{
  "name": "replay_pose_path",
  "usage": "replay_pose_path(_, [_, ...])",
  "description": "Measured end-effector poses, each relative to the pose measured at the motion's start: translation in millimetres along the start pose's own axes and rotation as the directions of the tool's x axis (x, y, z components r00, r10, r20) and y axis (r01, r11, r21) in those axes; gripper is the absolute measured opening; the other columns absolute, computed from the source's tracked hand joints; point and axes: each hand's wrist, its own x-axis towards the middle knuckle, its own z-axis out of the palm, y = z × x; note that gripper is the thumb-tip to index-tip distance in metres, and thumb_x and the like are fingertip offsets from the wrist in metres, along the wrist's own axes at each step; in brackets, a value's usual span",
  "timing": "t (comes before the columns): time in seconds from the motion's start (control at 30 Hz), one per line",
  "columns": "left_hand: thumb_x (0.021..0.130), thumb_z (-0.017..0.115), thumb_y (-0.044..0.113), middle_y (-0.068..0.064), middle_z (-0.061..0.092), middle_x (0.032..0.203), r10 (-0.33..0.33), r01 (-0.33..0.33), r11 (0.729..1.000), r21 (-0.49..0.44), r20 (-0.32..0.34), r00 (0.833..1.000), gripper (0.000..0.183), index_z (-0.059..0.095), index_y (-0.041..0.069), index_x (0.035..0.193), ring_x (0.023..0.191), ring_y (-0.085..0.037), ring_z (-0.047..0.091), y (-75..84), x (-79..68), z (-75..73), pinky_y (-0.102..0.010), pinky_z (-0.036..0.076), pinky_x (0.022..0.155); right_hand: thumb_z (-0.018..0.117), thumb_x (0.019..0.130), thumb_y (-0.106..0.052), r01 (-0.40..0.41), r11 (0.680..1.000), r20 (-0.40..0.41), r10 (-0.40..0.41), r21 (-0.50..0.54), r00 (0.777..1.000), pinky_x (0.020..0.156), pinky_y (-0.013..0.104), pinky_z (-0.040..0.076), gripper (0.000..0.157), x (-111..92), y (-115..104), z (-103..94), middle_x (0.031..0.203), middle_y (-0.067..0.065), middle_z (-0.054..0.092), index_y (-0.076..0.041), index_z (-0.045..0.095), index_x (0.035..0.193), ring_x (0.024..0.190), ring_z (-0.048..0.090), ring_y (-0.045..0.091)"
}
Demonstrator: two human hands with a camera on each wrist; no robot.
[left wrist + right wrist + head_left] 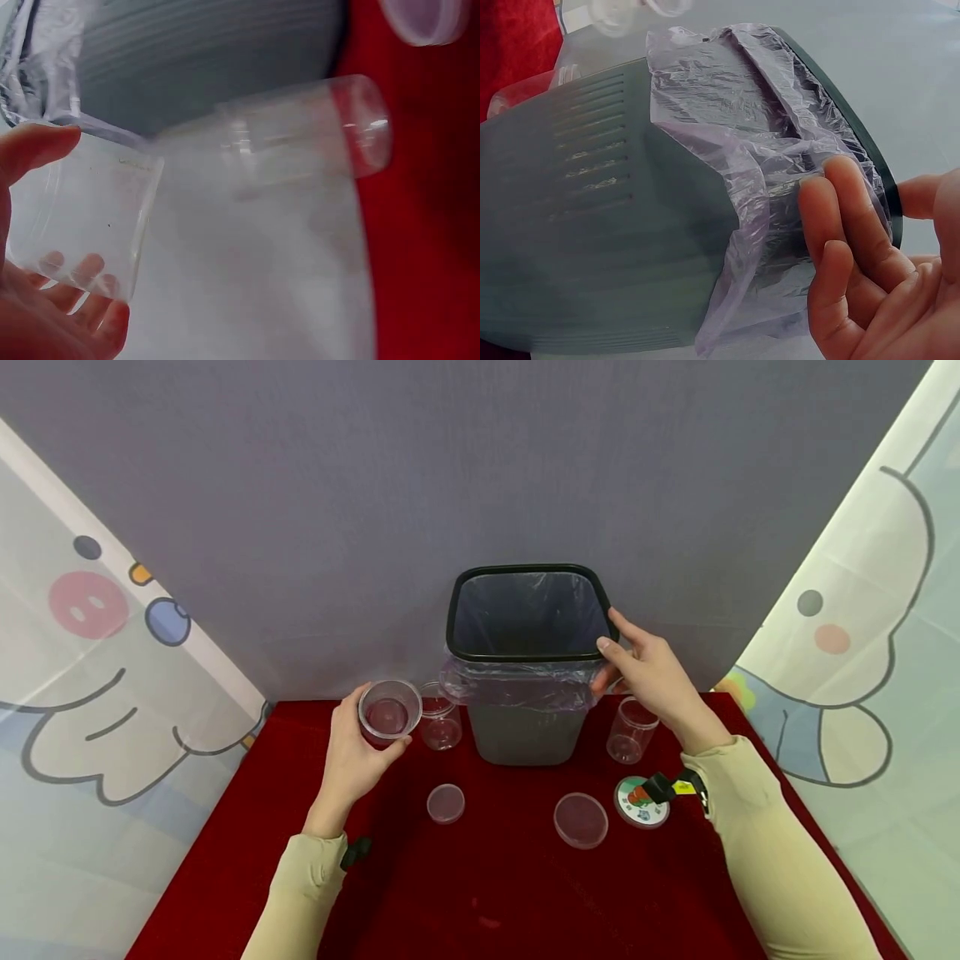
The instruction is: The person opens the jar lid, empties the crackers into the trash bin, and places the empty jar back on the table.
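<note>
My left hand [356,760] grips a clear plastic jar [82,202], fingers and thumb around its side, with its round mouth up toward the head camera. My right hand [648,677] holds the trash bin [525,727] by the right front corner of its black rim. In the right wrist view, several fingers [825,217] press the overhanging bin liner [727,150] against the outer wall. This thin, purplish liner covers the inside and folds down over the rim. Another clear jar [441,727] stands between the held jar and the bin.
A third clear jar [632,731] stands right of the bin. Before it lie a small round lid [446,803], a larger clear lid [581,820] and a printed lid [641,806] on the red tablecloth [495,893]. A grey curtain [375,485] hangs close behind the bin.
</note>
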Motion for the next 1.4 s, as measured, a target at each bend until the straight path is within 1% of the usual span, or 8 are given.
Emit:
replay_pose_path(0.23, [0.063, 0.087, 0.018, -0.01, 0.045, 0.132, -0.16, 0.169, 0.983, -0.071, 0.112, 0.981, 0.096, 0.029, 0.017, 0.139, 0.118, -0.031, 0.047, -29.0, -26.5, 7.9, -0.053, 0.038, 0.092, 0.049, 0.093, -0.049, -0.013, 1.0, 0.006, 0.012, 0.022, 1.0, 0.068, 0.036, 0.053, 0.068, -2, 0, 0.2, 0.075, 0.012, 0.068, -0.031, 0.017, 0.15, 0.071, 0.066, 0.027])
replay_pose_path(0.37, [0.064, 0.086, 0.017, -0.013, 0.045, 0.132, -0.227, 0.236, 0.97, -0.055, 0.144, 0.963, 0.095, 0.027, 0.015, 0.138, 0.117, -0.034, 0.048, -41.2, -35.3, 12.5, -0.053, 0.039, 0.092, 0.049, 0.093, -0.049, -0.011, 1.0, 0.002, 0.011, 0.025, 1.0, 0.068, 0.034, 0.054, 0.067, -3, 0, -0.3, 0.076, 0.012, 0.068, -0.031, 0.017, 0.15, 0.071, 0.066, 0.027])
replay_pose_path(0.63, [0.067, 0.086, 0.019, -0.02, 0.043, 0.131, -0.281, 0.302, 0.951, -0.072, 0.217, 0.935, 0.094, 0.024, 0.007, 0.137, 0.118, -0.036, 0.045, -62.3, -43.7, 25.4, -0.052, 0.037, 0.094, 0.049, 0.094, -0.048, 0.001, 1.0, -0.021, -0.001, 0.023, 1.0, 0.068, 0.035, 0.054, 0.067, -4, 0, -0.9, 0.075, 0.012, 0.068, -0.03, 0.018, 0.15, 0.069, 0.065, 0.025])
replay_pose_path(0.77, [0.068, 0.085, 0.018, -0.02, 0.041, 0.131, -0.326, 0.356, 0.931, -0.087, 0.243, 0.914, 0.092, 0.024, 0.009, 0.136, 0.12, -0.036, 0.043, -68.8, -49.5, 31.2, -0.051, 0.035, 0.097, 0.048, 0.094, -0.049, 0.013, 1.0, -0.05, -0.013, 0.008, 0.999, 0.067, 0.033, 0.053, 0.065, -7, 1, 1.4, 0.074, 0.011, 0.068, -0.031, 0.02, 0.15, 0.067, 0.064, 0.025])
replay_pose_path(1.0, [0.068, 0.085, 0.017, -0.02, 0.04, 0.134, -0.374, 0.418, 0.9, -0.128, 0.268, 0.888, 0.092, 0.023, 0.008, 0.136, 0.123, -0.037, 0.041, -76.1, -59.9, 39.5, -0.051, 0.032, 0.099, 0.047, 0.093, -0.051, 0.009, 0.999, -0.094, -0.012, -0.034, 0.995, 0.061, 0.029, 0.05, 0.064, -10, 2, 5.2, 0.074, 0.009, 0.068, -0.031, 0.022, 0.149, 0.066, 0.062, 0.025])
replay_pose_path(1.17, [0.07, 0.084, 0.022, -0.019, 0.039, 0.136, -0.427, 0.472, 0.876, -0.099, 0.292, 0.856, 0.094, 0.021, 0.01, 0.139, 0.124, -0.035, 0.04, -78.8, -61.3, 38.5, -0.052, 0.032, 0.1, 0.046, 0.093, -0.052, 0.004, 0.999, -0.109, -0.008, -0.034, 0.994, 0.06, 0.029, 0.05, 0.064, -11, 2, 7.1, 0.074, 0.009, 0.068, -0.032, 0.022, 0.149, 0.067, 0.062, 0.023])
replay_pose_path(1.27, [0.069, 0.084, 0.027, -0.017, 0.042, 0.134, -0.431, 0.464, 0.883, -0.063, 0.278, 0.858, 0.096, 0.023, 0.009, 0.141, 0.122, -0.033, 0.043, -81.1, -61.2, 37.4, -0.051, 0.034, 0.099, 0.047, 0.093, -0.051, 0.011, 0.999, -0.123, -0.016, -0.037, 0.992, 0.06, 0.029, 0.05, 0.063, -12, 3, 7.9, 0.074, 0.009, 0.068, -0.032, 0.023, 0.149, 0.067, 0.061, 0.022])
replay_pose_path(1.4, [0.068, 0.085, 0.032, -0.016, 0.045, 0.133, -0.398, 0.424, 0.904, -0.049, 0.26, 0.88, 0.097, 0.028, 0.007, 0.143, 0.122, -0.033, 0.042, -82.2, -61.8, 36.0, -0.052, 0.035, 0.098, 0.048, 0.093, -0.051, 0.014, 0.998, -0.142, -0.022, -0.058, 0.99, 0.059, 0.028, 0.048, 0.064, -15, 3, 8.5, 0.074, 0.008, 0.068, -0.031, 0.024, 0.149, 0.066, 0.06, 0.021])
